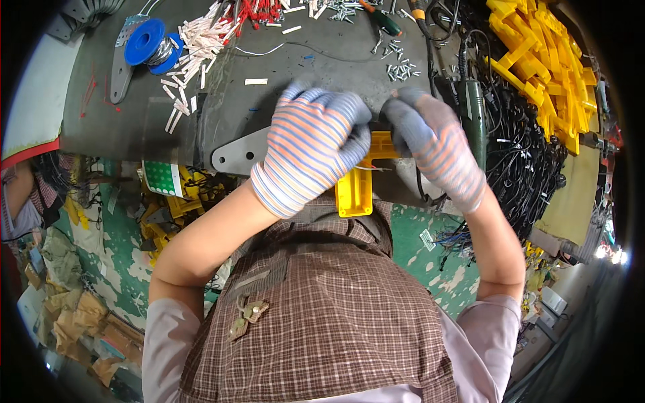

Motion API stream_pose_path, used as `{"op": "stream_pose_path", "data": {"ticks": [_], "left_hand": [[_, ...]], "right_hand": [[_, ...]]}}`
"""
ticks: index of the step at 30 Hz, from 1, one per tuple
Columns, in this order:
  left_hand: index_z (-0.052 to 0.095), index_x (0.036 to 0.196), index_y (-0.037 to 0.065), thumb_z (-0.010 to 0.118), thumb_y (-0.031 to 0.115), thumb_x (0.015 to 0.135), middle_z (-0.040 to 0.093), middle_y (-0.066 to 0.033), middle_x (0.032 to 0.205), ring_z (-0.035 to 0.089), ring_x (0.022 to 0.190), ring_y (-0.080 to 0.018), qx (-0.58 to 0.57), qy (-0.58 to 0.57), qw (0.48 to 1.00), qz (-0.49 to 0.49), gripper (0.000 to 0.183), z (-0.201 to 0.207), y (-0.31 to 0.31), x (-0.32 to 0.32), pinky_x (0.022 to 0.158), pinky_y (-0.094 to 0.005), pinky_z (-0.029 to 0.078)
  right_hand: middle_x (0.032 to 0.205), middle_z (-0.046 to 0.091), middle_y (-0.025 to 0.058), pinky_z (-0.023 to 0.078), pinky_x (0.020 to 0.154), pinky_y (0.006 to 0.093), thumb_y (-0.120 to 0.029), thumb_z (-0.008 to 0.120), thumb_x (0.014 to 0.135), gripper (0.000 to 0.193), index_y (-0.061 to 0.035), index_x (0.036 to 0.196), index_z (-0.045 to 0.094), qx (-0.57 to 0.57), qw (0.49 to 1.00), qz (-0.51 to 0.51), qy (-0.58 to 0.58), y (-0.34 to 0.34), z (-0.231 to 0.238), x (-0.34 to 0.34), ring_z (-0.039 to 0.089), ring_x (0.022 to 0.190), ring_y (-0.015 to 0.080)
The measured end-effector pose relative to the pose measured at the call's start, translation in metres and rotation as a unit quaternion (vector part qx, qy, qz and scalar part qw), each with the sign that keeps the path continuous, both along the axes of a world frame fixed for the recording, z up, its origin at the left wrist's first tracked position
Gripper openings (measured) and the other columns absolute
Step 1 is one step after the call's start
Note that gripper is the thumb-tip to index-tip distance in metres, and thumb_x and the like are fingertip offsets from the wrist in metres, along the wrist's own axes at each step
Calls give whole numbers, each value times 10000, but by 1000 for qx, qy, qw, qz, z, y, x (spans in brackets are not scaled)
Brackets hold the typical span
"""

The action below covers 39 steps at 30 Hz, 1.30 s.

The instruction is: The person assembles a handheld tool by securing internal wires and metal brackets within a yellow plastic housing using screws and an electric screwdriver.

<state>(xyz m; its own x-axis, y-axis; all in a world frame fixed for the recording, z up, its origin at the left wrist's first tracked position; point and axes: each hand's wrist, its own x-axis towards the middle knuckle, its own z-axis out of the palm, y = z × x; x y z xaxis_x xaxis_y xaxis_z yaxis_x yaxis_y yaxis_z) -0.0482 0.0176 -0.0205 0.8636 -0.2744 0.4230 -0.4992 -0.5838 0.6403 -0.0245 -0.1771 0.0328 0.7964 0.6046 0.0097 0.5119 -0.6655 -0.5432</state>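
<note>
Both hands wear striped knit gloves with grey fingertips. My left hand point(312, 141) is closed in a pinch above a yellow plastic housing point(355, 195) at the table's near edge. Facing it, my right hand point(437, 141) is also closed, its fingertips curled in over the housing's right arm. What either pinch holds is hidden by the fingers. The housing looks T-shaped, with an open hollow leg pointing toward me and thin wire ends beside its middle. A flat grey metal plate point(235, 156) with holes reaches out from under my left hand.
A blue wire spool point(144, 41), white sleeve pieces point(201, 43) and red parts point(259, 12) lie at the back left. Loose screws point(402, 70) and a screwdriver point(381, 19) are further right. Beyond my right hand are a green-bodied tool point(474, 117), black cables point(524, 181) and piled yellow housings point(537, 60).
</note>
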Motion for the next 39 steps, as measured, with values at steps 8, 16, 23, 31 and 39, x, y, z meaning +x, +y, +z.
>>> {"op": "stream_pose_path", "data": {"ticks": [8,16,23,31,39], "left_hand": [[629,840,57,690,99,782,665,-100,738,657,660,-258,-81,87,993,-20,95,-2,0,5,617,-332,516],[637,926,46,721,176,795,680,-114,829,672,761,-251,-93,197,976,21,203,8,3,1,707,-338,528],[656,1038,75,723,212,770,606,-132,1114,544,1089,-356,36,-2,999,16,308,26,16,-34,947,-448,433],[661,985,100,709,225,773,560,-164,1189,481,1175,-400,23,-22,999,30,250,6,5,-35,986,-469,402],[639,882,95,687,171,761,619,-147,1096,547,1060,-385,-138,23,989,43,150,-2,0,-28,991,-502,391]], "right_hand": [[851,642,44,448,640,206,-125,582,921,233,-23,1123,635,256,848,-371,279,12,48,-53,555,716,65],[854,617,89,519,643,389,-130,702,754,193,-126,942,657,-9,989,-109,-101,21,1,-55,628,733,296],[807,618,98,505,592,375,-120,719,764,141,-87,884,653,70,985,-153,-38,19,-3,-51,623,676,300],[794,618,115,504,594,363,-114,714,787,129,-52,879,648,95,981,-170,4,20,0,-49,627,667,297],[817,631,119,505,623,371,-107,698,790,124,-46,885,647,115,983,-142,2,11,1,-43,622,715,300]]}}
